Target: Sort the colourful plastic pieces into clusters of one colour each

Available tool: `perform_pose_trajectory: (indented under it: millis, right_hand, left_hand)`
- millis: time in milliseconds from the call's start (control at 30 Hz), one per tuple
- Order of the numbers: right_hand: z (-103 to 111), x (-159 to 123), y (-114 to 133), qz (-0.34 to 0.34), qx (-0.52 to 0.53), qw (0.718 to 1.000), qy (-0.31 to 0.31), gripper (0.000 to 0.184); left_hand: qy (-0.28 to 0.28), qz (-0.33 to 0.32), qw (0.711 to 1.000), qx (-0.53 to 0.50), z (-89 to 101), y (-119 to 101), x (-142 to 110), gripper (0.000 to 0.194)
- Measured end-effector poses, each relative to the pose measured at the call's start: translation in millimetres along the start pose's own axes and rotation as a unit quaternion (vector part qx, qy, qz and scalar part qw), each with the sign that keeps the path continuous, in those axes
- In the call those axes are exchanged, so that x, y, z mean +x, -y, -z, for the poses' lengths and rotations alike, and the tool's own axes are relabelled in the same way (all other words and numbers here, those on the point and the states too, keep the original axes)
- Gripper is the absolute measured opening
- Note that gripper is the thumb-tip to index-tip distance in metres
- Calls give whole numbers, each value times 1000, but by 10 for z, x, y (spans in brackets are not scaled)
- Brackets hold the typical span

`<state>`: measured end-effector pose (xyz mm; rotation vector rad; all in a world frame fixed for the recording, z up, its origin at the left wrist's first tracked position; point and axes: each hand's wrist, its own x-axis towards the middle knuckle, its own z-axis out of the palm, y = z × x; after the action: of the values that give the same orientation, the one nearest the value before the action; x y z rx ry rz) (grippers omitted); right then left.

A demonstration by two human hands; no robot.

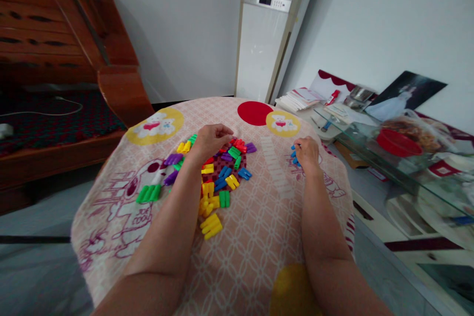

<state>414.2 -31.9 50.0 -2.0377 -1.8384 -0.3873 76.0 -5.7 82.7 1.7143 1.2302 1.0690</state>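
Above a loose pile of plastic toy blocks, my left hand [212,141] reaches in from the left, its fingers loosely apart and nothing visible in them. Just under its fingertips lie red blocks [240,145]; a purple block [251,147] is beside them. Over on the right side of the table, my right hand [308,153] is closed in a pinch at blue blocks [295,161], which its fingers partly cover. Among the pile are blue blocks [222,178], yellow blocks [211,226] and a green block [224,199]. My left forearm hides part of the pile.
A patterned cloth [252,247] covers the round table. Left stands a wooden bench [118,89]. To the right, a glass-topped cabinet [370,158] holds a red bowl [399,142], papers [299,98] and a photo [407,91]. A tall white appliance [261,44] stands behind.
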Motion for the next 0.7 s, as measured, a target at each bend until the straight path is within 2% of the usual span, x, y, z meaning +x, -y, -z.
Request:
perform_pose_trajectory:
  millis: [200, 333, 433, 500, 567, 700]
  right_hand:
    - [-63, 14, -8, -1, -34, 999, 35, 27]
    - [-67, 4, -13, 1, -38, 999, 30, 28]
    - [-2, 12, 99, 19, -6, 1000, -4, 25]
    - [77, 10, 278, 44, 34, 998, -2, 22]
    - [166, -19, 531, 87, 84, 992, 48, 19]
    - [289, -179, 1081, 192, 138, 949, 209, 10]
  left_hand:
    - [2, 2, 1000, -10, 0, 1, 1, 27]
    - [1, 7, 1000, -22, -2, 10, 3, 27]
    - [-4, 6, 1000, -19, 3, 22, 6, 27]
    - [-7, 4, 1000, -14, 10, 29, 8, 27]
    - [-8, 2, 1000, -11, 21, 33, 8, 27]
    - [-17, -6, 1000, -10, 48, 26, 9, 27]
